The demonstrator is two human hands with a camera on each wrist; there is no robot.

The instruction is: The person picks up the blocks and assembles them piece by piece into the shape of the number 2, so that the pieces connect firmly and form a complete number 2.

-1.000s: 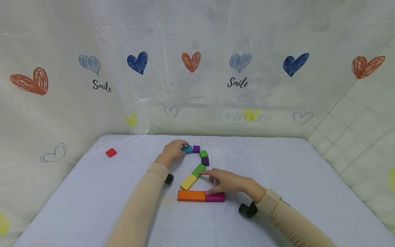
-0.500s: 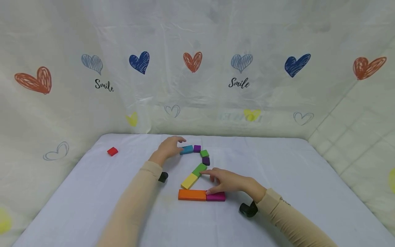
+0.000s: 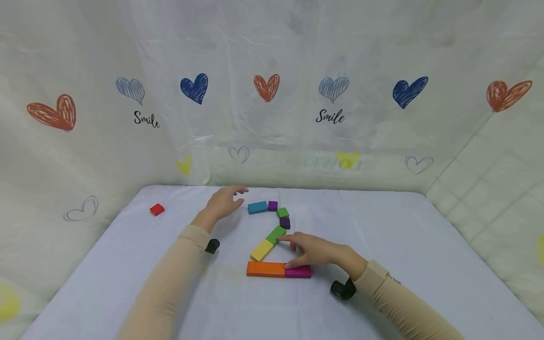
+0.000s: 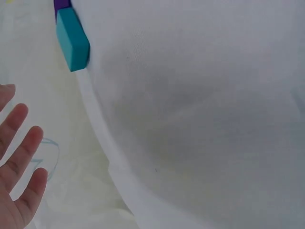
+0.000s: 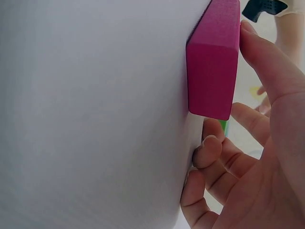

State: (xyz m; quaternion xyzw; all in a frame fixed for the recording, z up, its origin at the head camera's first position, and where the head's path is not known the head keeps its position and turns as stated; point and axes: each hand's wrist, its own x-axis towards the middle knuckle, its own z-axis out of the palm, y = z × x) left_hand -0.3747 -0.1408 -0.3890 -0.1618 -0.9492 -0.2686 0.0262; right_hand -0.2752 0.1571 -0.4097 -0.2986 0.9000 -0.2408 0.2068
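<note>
My left hand point(image 3: 222, 202) hovers at the upper left of the block row, fingers apart and holding nothing. A blue block point(image 3: 257, 208) lies just right of it, apart from the fingertips. From there a purple cube point(image 3: 273, 206), a small green block point(image 3: 282, 213) and a dark purple cube point(image 3: 284, 223) curve downward. Below them slant a longer green block point(image 3: 276, 233) and a yellow block point(image 3: 261, 250). An orange block point(image 3: 265, 269) and a magenta block point(image 3: 300, 272) form the base. My right hand point(image 3: 313, 249) rests its thumb on the magenta block, its index fingertip at the longer green block.
A red block point(image 3: 157, 209) lies alone at the far left of the white-covered table point(image 3: 403, 245). Behind stands a pale curtain point(image 3: 293, 137) printed with hearts. Black wrist devices point(image 3: 343, 289) sit under both wrists.
My left hand has let go of the blue block and drawn away to the left, its fingers spreading. The right hand and the blocks stay in place.
</note>
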